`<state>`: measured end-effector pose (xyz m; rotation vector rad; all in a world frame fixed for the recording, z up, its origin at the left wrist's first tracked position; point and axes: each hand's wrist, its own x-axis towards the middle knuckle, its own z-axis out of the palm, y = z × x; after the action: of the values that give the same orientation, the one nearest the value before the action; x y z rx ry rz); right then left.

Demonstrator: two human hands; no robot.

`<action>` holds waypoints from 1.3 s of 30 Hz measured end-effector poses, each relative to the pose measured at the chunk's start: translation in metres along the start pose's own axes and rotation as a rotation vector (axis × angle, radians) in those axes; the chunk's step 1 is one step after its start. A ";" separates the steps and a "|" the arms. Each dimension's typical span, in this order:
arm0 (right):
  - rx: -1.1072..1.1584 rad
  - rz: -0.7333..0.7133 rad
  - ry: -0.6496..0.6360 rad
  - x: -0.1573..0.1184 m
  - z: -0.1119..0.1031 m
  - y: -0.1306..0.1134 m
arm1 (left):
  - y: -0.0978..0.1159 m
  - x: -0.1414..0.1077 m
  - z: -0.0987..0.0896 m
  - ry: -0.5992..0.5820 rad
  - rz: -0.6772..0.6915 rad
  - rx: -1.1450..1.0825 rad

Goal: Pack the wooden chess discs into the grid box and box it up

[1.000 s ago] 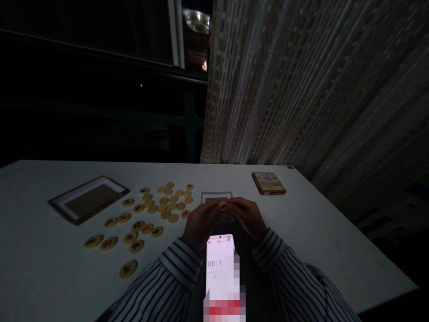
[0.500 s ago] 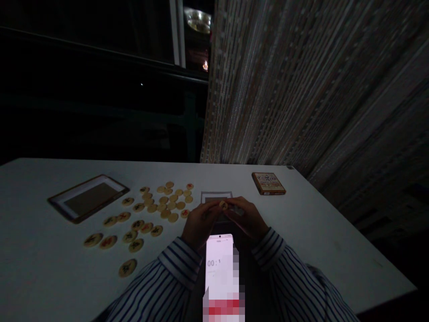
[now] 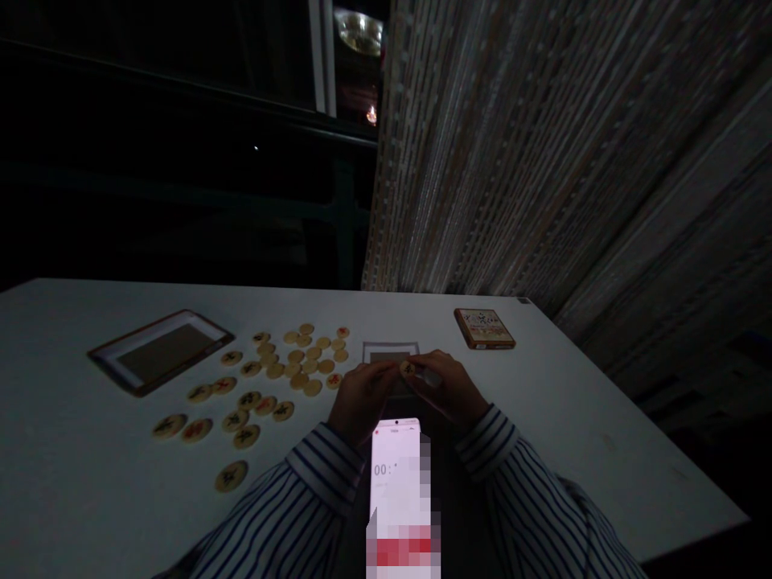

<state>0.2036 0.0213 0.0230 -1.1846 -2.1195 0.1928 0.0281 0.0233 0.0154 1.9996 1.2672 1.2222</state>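
Note:
My right hand pinches a round wooden Chinese chess piece with a dark character on its face. Close against that piece are the fingertips of my left hand; its fingers are bent together, and anything inside them is hidden. Both hands hover above a grey-rimmed rectangular tray or frame, partly covered by them. Left of my hands, loose Chinese chess pieces are spread over the white table, some showing red or black characters and others blank sides.
A brown-edged shallow box or lid lies at the left. The flat printed box sits toward the back right. Below my hands a lit phone shows a timer. Behind the table hangs a string curtain. The room is dark.
The held chess piece has shifted slightly right with my right hand, away from the left fingers. The view has moved a little; the pieces on the table look unchanged.

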 end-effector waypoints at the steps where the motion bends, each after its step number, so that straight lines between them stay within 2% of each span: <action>1: -0.018 0.008 -0.005 0.000 -0.001 0.002 | -0.002 0.000 0.000 0.033 -0.004 0.051; 4: -0.045 0.018 -0.035 0.000 -0.005 0.011 | -0.006 0.001 -0.002 0.126 -0.029 0.159; 7: -0.044 -0.003 -0.075 -0.001 -0.008 0.017 | -0.009 0.001 -0.004 0.152 -0.051 0.225; 17: -0.082 0.028 -0.193 -0.001 -0.006 0.024 | -0.016 -0.002 -0.002 0.135 -0.108 0.360; 23: -0.129 0.026 -0.273 0.005 -0.008 0.025 | -0.019 -0.002 -0.001 0.124 -0.134 0.343; 39: -0.199 0.093 -0.367 0.011 -0.012 0.019 | -0.023 -0.003 0.000 0.106 -0.143 0.353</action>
<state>0.2208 0.0386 0.0286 -1.4564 -2.4463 0.2628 0.0168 0.0316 -0.0028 2.0562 1.7493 1.1081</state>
